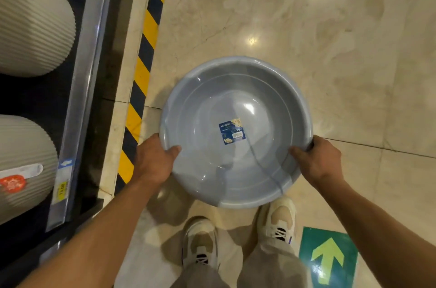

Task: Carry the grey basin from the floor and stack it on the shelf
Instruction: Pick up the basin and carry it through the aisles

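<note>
— Where's the grey basin (236,131)?
— Above the floor (306,28), beside the shelf (80,98) edge. Left hand (154,160) and right hand (317,160) are each clamped on its rim, thumbs inside.

I see the grey basin (236,131) centre frame, round, shallow, blue-grey plastic, glossy, open side up and empty. Stepped rings run around its inner wall. A blue label sticker (232,131) sits on the bottom, slightly tilted, "MODERN" readable, the rest too small to tell. The rim is roughly level, with its near edge above my shoes. It's gripped at the near-left and near-right rim. The shelf (80,98) runs along the far left, a metal edge rail with a price tag, well apart from the basin.
</note>
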Demonstrator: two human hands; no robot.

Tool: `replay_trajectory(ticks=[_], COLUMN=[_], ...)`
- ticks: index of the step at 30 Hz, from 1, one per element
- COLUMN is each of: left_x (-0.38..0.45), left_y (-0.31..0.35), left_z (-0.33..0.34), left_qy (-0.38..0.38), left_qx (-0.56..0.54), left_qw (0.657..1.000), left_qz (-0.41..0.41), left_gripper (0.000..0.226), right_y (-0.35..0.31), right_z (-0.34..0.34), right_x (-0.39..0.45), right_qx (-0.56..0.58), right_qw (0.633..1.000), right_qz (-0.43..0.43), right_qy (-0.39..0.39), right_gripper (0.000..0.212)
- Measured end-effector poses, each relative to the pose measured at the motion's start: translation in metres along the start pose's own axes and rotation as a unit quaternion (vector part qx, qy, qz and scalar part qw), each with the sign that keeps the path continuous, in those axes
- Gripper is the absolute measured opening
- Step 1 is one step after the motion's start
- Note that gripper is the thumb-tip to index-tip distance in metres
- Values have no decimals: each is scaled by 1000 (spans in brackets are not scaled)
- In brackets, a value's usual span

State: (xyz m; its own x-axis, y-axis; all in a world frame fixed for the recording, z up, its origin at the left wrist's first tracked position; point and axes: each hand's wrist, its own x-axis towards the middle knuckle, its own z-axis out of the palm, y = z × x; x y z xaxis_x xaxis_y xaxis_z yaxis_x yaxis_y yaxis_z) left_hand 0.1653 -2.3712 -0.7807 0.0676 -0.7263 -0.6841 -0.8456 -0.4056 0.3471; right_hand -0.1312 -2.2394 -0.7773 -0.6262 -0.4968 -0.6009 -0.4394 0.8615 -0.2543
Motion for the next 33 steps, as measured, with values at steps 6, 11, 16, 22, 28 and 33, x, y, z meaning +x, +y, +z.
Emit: replay_trajectory(ticks=[6, 11, 16, 22, 28, 33], left_x=[6, 10, 10, -22, -114, -228], left_y=[0, 4, 11, 36, 141, 276], left_z=[8, 8, 3, -15, -93, -195], left_qy=[2, -22, -52, -55, -61, -63], left_qx=[3, -82, -101, -123, -154, -160], left_qw=[1000, 995, 993, 991, 984, 966], left_qz=[-19, -55, -37, -7, 72, 194], left_gripper=[47, 53, 57, 48, 37, 38], right_y=[1, 6, 3, 0, -9, -32], right_z=[7, 10, -1, -59, -208, -386], right_x=[11, 12, 20, 0, -65, -157], right_qx=[7, 70, 213, 261, 317, 393], right_qw=[1000, 996, 968, 960, 946, 916], right_qz=[1, 44, 105, 84, 71, 47], right_qy=[2, -30, -80, -55, -2, 67], right_gripper=[34, 39, 38, 32, 21, 16])
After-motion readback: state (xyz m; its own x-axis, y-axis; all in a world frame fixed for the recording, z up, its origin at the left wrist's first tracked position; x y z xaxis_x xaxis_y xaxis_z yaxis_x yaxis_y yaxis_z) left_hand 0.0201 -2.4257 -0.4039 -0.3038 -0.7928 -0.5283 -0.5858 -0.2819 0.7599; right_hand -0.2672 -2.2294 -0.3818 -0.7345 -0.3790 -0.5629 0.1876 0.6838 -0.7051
